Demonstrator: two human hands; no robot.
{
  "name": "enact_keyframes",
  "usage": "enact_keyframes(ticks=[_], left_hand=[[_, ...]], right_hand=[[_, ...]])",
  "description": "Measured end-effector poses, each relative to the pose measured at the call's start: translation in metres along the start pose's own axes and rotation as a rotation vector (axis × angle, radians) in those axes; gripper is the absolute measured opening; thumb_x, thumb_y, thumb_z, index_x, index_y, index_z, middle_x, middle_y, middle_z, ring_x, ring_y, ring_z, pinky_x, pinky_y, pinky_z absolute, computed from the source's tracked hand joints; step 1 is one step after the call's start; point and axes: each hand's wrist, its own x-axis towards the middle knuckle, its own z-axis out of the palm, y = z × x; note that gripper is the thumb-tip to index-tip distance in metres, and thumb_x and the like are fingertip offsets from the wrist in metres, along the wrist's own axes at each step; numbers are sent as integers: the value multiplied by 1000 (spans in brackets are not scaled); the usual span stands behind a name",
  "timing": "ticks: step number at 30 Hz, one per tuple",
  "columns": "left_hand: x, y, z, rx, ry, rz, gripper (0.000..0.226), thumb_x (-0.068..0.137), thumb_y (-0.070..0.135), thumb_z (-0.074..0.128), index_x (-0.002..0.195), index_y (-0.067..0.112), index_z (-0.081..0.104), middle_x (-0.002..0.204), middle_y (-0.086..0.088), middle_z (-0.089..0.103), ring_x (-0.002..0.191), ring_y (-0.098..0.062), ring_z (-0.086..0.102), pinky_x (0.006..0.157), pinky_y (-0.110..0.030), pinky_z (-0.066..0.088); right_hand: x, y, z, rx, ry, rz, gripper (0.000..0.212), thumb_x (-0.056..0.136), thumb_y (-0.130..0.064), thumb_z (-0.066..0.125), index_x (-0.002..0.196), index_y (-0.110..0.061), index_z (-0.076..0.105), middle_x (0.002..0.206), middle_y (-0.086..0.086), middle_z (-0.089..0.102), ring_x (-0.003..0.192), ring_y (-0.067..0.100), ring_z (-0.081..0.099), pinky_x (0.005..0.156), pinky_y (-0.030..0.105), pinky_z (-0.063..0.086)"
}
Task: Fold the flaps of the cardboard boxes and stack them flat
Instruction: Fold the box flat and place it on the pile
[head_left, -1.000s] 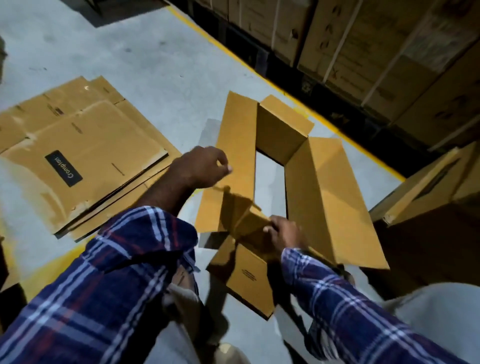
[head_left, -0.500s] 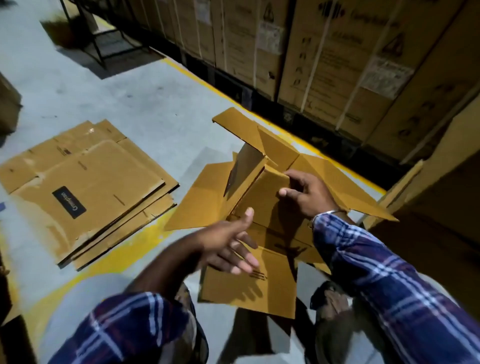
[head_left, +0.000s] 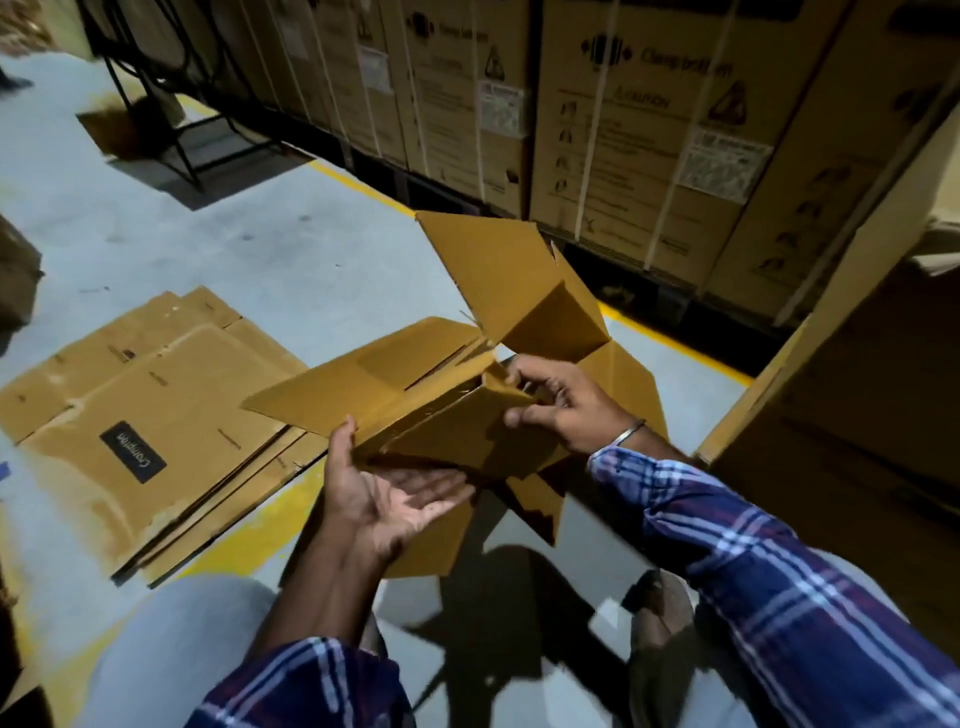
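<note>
I hold a brown cardboard box (head_left: 395, 384) in the air in front of me, its flaps splayed outward in several directions. My left hand (head_left: 387, 493) is palm up under the box's near lower edge, fingers straight, thumb against the side. My right hand (head_left: 563, 408) grips the box's right edge, fingers curled over a flap and thumb below. On the floor to the left lies a pile of flattened boxes (head_left: 156, 415), the top one bearing a black label.
A row of large strapped cartons (head_left: 623, 130) lines the far side behind a yellow floor line (head_left: 363, 184). More big cartons (head_left: 857, 415) stand close on the right. A black metal stand (head_left: 171, 119) is at the upper left. My knees are below the box.
The box has been turned and lifted higher. My left hand moved from beside it to beneath it, palm up. My right hand shifted to the box's right edge.
</note>
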Motion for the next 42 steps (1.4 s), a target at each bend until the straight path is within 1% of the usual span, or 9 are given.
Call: enact_keyframes(ticks=[10,18,22,27,32,35,37,39,42], left_hand=[[17,24,16,149,140,229,50,90,39,51,119,2,66,121,-26,71,115,-40,68,114,-50,38],[22,14,32,-56,-25,323,26,94,24,42,100,8,62,104,-16,72,99,-34,68,89,-41,56],[27,5,47,-69,-92,356,22,95,18,42,107,9,58,103,-14,67,85,-29,67,71,-36,63],[29,-4,57,-90,-204,372,26,91,12,45,117,12,49,118,-15,59,97,-31,65,77,-39,62],[35,-6,57,-89,-186,433,58,62,11,71,115,11,48,119,-20,56,115,-40,58,109,-66,42],[33,-3,61,-77,-212,493,36,63,5,69,96,9,55,114,-21,54,111,-39,59,109,-56,47],[30,-1,63,-59,-213,537,11,82,-1,57,81,10,53,105,-21,54,106,-37,58,98,-46,56],[25,-1,66,-32,-198,587,23,92,-6,46,76,9,52,94,-19,55,101,-36,59,84,-42,62],[16,-1,71,46,-142,642,12,93,-9,47,91,1,53,88,-16,57,82,-29,66,63,-36,61]], right_hand=[[-10,15,-15,-123,21,70,23,83,-17,82,98,-31,71,101,-28,66,107,1,57,92,22,44],[-50,-40,-23,-342,500,-243,13,98,-13,66,90,-8,75,86,-4,71,81,13,68,70,42,53],[-68,-88,31,-332,72,-358,20,101,-23,63,111,-12,76,103,-2,76,89,13,71,72,37,56],[-72,-88,61,-557,-411,279,74,94,-68,53,148,-21,36,142,4,54,118,22,58,94,41,53],[-63,-51,24,-277,104,597,81,67,-102,37,98,-28,51,85,-6,56,68,8,52,61,37,43],[-62,-42,1,34,372,710,95,43,-111,40,72,-22,55,70,0,55,61,23,59,62,39,51],[-58,-41,-13,401,560,767,117,32,-106,57,106,-16,66,108,8,70,96,35,69,87,59,57],[-58,-40,-23,709,744,709,123,44,-92,71,143,-22,48,151,14,47,129,41,53,94,73,48],[-55,-40,-28,948,829,572,85,61,-69,81,131,-33,48,157,13,38,132,43,51,87,76,49]])
